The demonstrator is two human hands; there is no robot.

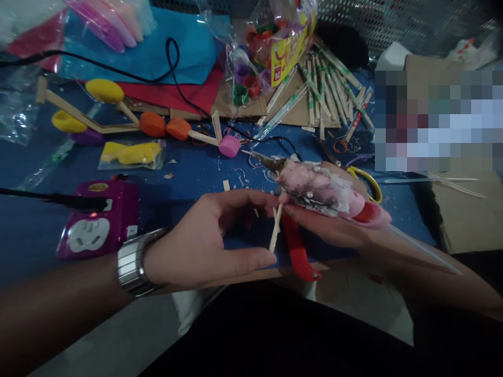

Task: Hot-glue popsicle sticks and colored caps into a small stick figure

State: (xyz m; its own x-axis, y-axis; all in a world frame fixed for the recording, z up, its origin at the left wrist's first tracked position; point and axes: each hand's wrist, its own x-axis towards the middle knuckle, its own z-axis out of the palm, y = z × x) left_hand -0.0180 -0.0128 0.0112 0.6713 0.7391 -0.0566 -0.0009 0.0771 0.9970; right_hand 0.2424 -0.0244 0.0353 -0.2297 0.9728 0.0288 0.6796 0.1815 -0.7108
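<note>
My left hand (204, 241) curves round in front of me. A short piece of wooden chopstick (276, 230) slants between its thumb and fingertips. My right hand (326, 225) is closed under a pink hot glue gun (322, 188), its grip mostly hidden, and its thumb and fingertip meet the top of the chopstick piece. The gun's scorched nozzle points left, and a clear glue stick (424, 250) sticks out behind. Below the hands, a red strip-like thing (297, 248) lies at the table edge. Chopsticks joined with a pink cap (230, 146) lie beyond.
A purple power adapter (98, 220) with a black plug stands at left. Further back are orange caps (152, 124), a bagged yellow piece (131, 153), a bag of coloured caps (275, 47) and wrapped chopsticks (326, 84). Yellow-handled scissors (371, 183) and cardboard (463, 220) are at right.
</note>
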